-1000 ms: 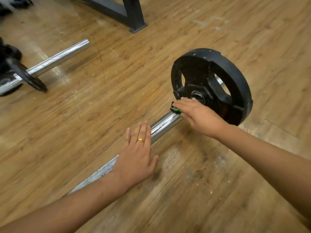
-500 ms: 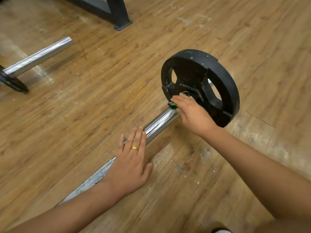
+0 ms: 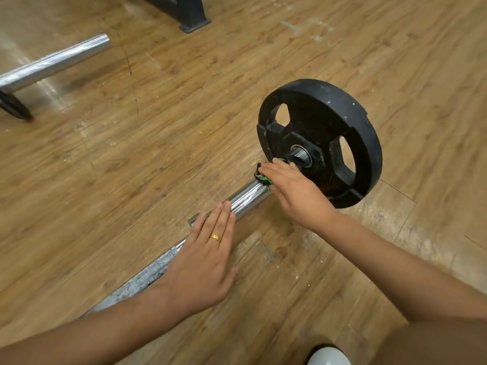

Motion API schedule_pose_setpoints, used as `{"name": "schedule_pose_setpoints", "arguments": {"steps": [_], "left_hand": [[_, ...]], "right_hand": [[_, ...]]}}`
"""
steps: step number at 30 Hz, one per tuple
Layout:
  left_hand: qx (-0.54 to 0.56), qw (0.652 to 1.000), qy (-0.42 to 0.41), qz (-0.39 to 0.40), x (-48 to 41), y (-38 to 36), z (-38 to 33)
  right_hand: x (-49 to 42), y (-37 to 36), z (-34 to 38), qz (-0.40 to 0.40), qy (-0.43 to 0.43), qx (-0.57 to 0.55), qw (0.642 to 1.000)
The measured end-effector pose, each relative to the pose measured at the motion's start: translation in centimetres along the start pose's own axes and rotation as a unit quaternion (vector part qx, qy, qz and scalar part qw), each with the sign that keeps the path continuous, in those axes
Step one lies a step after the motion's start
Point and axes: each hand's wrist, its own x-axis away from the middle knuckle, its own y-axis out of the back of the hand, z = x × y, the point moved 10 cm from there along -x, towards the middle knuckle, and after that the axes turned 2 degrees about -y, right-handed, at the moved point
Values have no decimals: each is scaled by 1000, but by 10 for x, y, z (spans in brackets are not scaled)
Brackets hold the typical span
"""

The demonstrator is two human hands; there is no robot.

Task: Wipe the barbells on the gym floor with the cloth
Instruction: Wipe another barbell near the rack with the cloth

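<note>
While your left hand (image 3: 203,262) presses flat, fingers straight, on barbell (image 3: 247,197), your right hand (image 3: 292,191) curls round green cloth (image 3: 263,179) on chrome. Plate (image 3: 342,122) just beyond grip. Wiping step, by look. Next: draw cloth along bar toward left hand, pressure steady.

Wood-plank floor (image 3: 184,114) bears a plated barbell (image 3: 247,198); a second barbell (image 3: 52,64); a dark stand foot (image 3: 193,22)
</note>
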Motion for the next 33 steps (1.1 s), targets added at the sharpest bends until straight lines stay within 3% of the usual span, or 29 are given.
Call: {"name": "schedule_pose_setpoints", "arguments": {"steps": [2,7,13,18,24,29,33], "left_hand": [[-11,1000,-15,11,8,-4,-7],[-30,998,-47,21,22,-10,-25],[-47,997,-50,27,23,-11,-27],[-61,997,-47,18,19,-10,-23],[-68,997,-39,16,18,-10,-8],[-65,998,-10,16,8,-9,9],[-62,998,22,18,1,-8,23]], "right_hand": [[1,5,-10,7,5,6,1000],[8,21,-36,-72,-91,-28,993],[19,0,-5,-13,11,-5,1000],[10,21,-35,-89,-88,-27,992],[6,-1,-2,-14,18,5,1000],[-18,19,-19,-66,-67,-4,996],[-26,-6,29,-11,39,22,999]]}}
